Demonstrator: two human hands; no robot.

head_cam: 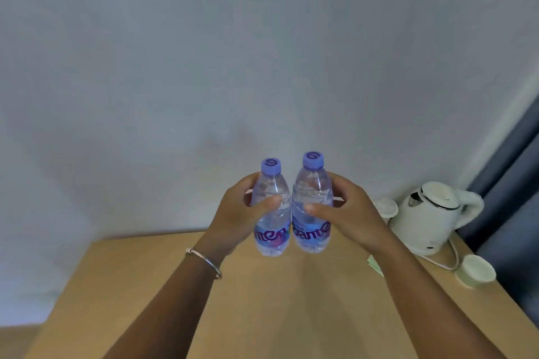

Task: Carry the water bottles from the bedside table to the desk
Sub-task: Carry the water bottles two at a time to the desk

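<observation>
Two water bottles being held upright above a wooden desk, one in each hand.

The left hand (242,210) is gripping the left bottle (271,213) around its upper body, thumb lying across the front and fingers wrapping behind. The right hand (347,210) is gripping the right bottle (312,207) the same way. Both bottles are standing nearly vertical, purple caps up, and are touching or almost touching along their sides; whether their bases are resting on the desk (163,285) cannot be determined. A metal bangle (204,262) is sitting on the left wrist. At the right, a white kettle (428,216) is standing on the desk, with a small white cup (476,270) near it.
</observation>
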